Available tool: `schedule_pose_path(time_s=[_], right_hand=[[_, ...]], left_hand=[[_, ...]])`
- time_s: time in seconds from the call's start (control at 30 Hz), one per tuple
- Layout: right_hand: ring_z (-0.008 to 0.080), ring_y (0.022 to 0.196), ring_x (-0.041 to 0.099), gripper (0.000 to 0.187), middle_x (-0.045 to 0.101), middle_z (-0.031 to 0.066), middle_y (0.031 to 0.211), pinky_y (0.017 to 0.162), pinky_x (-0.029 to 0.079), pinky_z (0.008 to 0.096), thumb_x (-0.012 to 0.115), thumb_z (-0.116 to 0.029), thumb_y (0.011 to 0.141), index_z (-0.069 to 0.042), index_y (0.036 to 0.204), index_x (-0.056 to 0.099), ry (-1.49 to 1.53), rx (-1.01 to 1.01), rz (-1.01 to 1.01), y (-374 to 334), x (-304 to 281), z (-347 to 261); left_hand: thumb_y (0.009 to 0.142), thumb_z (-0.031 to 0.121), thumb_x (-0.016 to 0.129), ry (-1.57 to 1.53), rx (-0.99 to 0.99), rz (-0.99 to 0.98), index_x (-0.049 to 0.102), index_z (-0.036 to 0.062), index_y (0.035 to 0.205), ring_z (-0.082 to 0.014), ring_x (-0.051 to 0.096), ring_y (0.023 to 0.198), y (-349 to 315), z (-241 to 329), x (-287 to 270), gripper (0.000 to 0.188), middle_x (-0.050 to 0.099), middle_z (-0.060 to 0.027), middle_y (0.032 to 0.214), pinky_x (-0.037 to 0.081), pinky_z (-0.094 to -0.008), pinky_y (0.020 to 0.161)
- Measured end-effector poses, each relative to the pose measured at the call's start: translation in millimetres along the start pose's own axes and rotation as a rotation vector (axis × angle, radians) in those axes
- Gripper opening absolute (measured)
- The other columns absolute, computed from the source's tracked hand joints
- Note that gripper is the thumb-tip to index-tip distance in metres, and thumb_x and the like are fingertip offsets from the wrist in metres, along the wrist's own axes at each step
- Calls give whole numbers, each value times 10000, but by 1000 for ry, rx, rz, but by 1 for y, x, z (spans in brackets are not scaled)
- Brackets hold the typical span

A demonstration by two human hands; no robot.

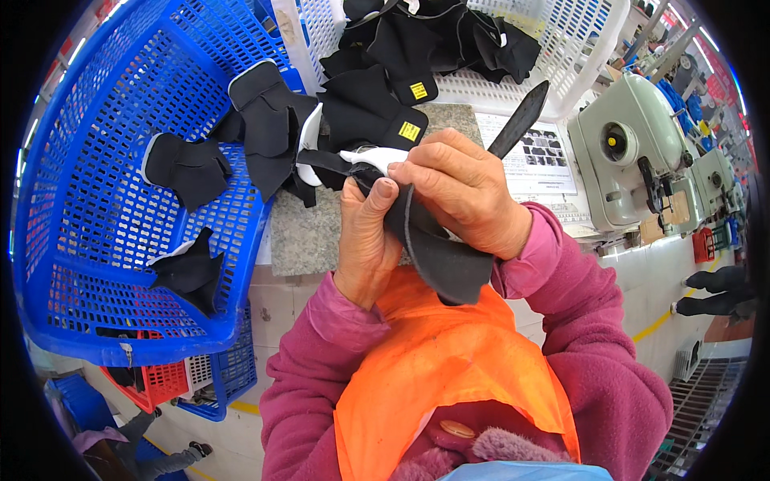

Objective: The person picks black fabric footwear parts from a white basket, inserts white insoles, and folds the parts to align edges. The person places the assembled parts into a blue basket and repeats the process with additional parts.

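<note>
Head view: your left hand (365, 240) and right hand (465, 192) are both closed on one black fabric piece (437, 252), held up in front of your chest above the grey work slab (301, 232). The left thumb presses the cloth from below, while the right fingers pinch its upper edge where a white part (373, 156) shows; a long black strap (521, 120) rises from behind the right hand. Whether that strap belongs to the held piece or lies apart from it I cannot tell, since your hand hides the junction. As to progress, you appear to be mid-way on this one piece: it is neither laid down nor placed in a basket. The blue basket (96, 160) at your left holds only a few black pieces (188, 164), some hanging over its rim onto the slab, so little seems finished if that is the output side. The white basket (577, 48) ahead holds a heap of similar black pieces (433, 36), which I judge to be stock not yet handled. The sewing machine (634, 152) at your right stands apart from your hands.
</note>
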State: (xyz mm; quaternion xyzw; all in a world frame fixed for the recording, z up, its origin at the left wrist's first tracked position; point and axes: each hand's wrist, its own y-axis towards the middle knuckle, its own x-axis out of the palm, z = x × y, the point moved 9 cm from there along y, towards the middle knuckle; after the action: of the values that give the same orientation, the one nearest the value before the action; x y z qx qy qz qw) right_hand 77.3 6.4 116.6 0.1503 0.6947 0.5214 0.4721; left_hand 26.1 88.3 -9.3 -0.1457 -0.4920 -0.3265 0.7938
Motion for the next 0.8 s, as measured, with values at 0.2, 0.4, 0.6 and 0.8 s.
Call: schedule_pose_path(time_s=[0.2,0.4,0.6,0.8], right_hand=[[232,749,619,292,630,74,852,632,523,308,690,-22,683,-12,973,661,-52,20,62,-5,-1,3],[224,743,629,493,639,62,834,644,532,319,711,3,711,-18,1198,632,-32,51,110,-8,-4,7],[222,806,665,548,683,93,914,714,544,320,723,8,734,-32,1266,600,282,424,-11,-17,-8,28],[230,1114,633,611,671,124,1192,954,485,343,751,-73,762,-24,1337,551,277,171,-207,6,-43,41]], left_hand=[[873,157,742,-10,-72,18,599,42,1095,-127,648,913,2,-6,-3,289,655,-30,1013,545,-258,827],[897,137,705,-93,-149,27,593,32,1129,-139,661,920,4,-10,2,278,663,-44,1031,555,-255,825],[874,98,674,47,-206,117,610,7,1087,-157,680,869,10,-9,-6,241,678,-81,976,573,-271,803],[760,37,669,637,-324,-208,631,-36,1020,-126,667,757,3,7,18,273,686,-70,900,547,-246,729]])
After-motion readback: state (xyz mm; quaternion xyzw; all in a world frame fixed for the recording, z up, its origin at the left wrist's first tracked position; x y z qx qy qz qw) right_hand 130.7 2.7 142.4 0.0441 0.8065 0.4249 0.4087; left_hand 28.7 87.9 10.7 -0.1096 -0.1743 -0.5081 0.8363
